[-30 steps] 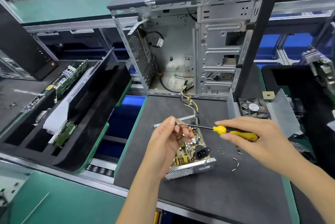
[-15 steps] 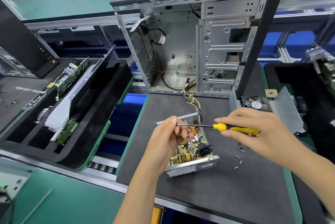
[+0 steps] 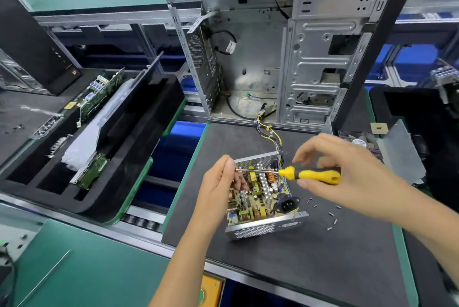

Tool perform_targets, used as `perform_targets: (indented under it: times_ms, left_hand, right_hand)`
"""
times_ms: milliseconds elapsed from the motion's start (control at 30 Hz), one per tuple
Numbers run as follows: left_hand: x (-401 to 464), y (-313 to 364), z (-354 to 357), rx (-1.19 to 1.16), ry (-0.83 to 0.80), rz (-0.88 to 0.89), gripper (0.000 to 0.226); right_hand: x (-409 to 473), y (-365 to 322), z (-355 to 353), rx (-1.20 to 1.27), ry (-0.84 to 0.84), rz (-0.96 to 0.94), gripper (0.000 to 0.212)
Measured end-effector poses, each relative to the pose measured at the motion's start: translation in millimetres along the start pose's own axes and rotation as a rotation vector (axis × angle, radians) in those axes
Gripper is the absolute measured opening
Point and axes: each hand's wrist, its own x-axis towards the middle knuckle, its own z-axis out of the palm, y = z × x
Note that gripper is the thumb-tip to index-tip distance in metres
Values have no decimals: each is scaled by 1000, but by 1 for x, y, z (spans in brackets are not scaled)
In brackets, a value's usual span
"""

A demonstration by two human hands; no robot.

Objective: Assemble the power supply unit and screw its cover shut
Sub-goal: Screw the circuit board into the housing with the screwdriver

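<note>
Dark mat: power supply, screws

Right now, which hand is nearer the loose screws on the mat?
Right. The right hand holds the screwdriver just above the loose screws; the left hand is across the power supply from them.

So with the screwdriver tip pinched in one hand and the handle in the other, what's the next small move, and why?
Probably lower the screwdriver tip onto a screw point in the open power supply. The left hand pinches the shaft tip, perhaps seating a screw; the right hand holds the handle, and both hover above the board.
</note>
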Motion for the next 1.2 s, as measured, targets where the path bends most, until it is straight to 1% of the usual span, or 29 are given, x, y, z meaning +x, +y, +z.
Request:
perform_targets:
  times_ms: [67,133,233,300,400,467,600,700,767,900,967,1100,1200]
  left_hand:
    - [-3,-6,-5,-41,29,-28,44]
    - [-6,-12,-9,-82,57,-46,48]
    - [-12,-23,-15,-130,79,-73,46]
    - [-17,-32,-20,-153,99,-113,43]
    - [-24,-47,-32,-128,137,-188,47]
    - [-30,-59,-42,-95,191,-236,52]
    - [-40,-83,-52,-22,265,-291,50]
    - [-44,-95,-52,4,273,-293,46]
    - [-46,-98,-52,44,248,-249,41]
    - [-47,-100,-53,200,44,-167,22]
    - [-47,-101,-54,273,-16,-131,13]
    - [-48,-100,-58,282,-90,-98,14]
    - [-48,-100,-58,289,-122,-110,16]
  right_hand:
    - [9,-5,-1,108,27,19,26]
    - [20,-9,2,239,51,44,20]
    - [35,-16,14,416,70,42,14]
    - [45,-21,22,450,80,24,15]
    - [55,-26,34,407,57,9,17]
    - [59,-28,39,321,25,-13,16]
    - [64,-34,50,135,-108,-60,12]
    - [64,-41,62,30,-221,-70,17]
    - [63,-42,71,-29,-284,-74,17]
    - [64,-40,85,-143,-348,-105,13]
    - [65,-39,89,-186,-371,-122,14]
    - [66,-36,96,-230,-360,-157,15]
    - [66,-35,100,-246,-359,-190,15]
